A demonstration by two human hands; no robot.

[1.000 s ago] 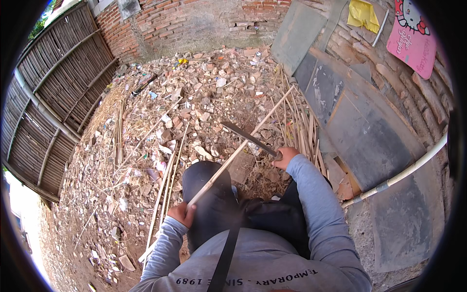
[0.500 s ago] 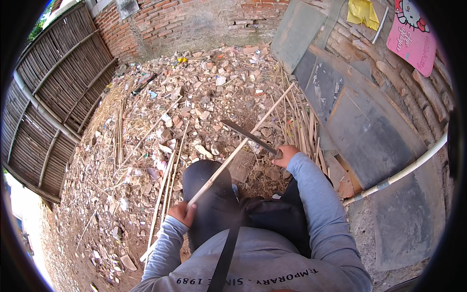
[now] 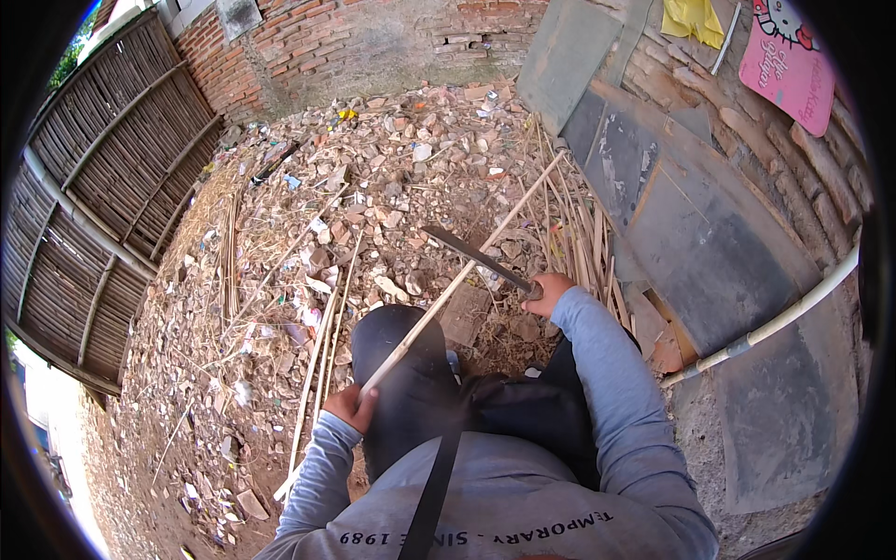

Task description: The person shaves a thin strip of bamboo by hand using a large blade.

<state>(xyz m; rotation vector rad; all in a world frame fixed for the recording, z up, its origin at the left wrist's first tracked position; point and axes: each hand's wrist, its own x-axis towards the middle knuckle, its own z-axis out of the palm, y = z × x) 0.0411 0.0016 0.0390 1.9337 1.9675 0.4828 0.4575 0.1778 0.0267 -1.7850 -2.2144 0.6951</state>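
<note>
My left hand (image 3: pixel 351 408) is closed round the near end of a long pale bamboo strip (image 3: pixel 422 323), beside my left knee. The strip runs up and to the right, past my knee, toward several other strips on the right. In my right hand (image 3: pixel 549 296) is the handle of a machete (image 3: pixel 477 257), whose dark blade points up and to the left. Blade and strip cross in the picture just ahead of my knees; whether they touch I cannot tell. Left of my left knee lie thin bamboo strips (image 3: pixel 322 359) on the ground.
Broken brick and stone rubble (image 3: pixel 373 215) covers the ground ahead. A bamboo fence (image 3: pixel 107 187) stands at the left, a brick wall (image 3: pixel 392 47) at the back. Dark boards (image 3: pixel 709 243) lean along the right, near a pale pole (image 3: pixel 765 331) and more bamboo strips (image 3: pixel 583 233).
Almost nothing differs. The view has shifted slightly; both hands keep their holds on the bamboo strip and the machete.
</note>
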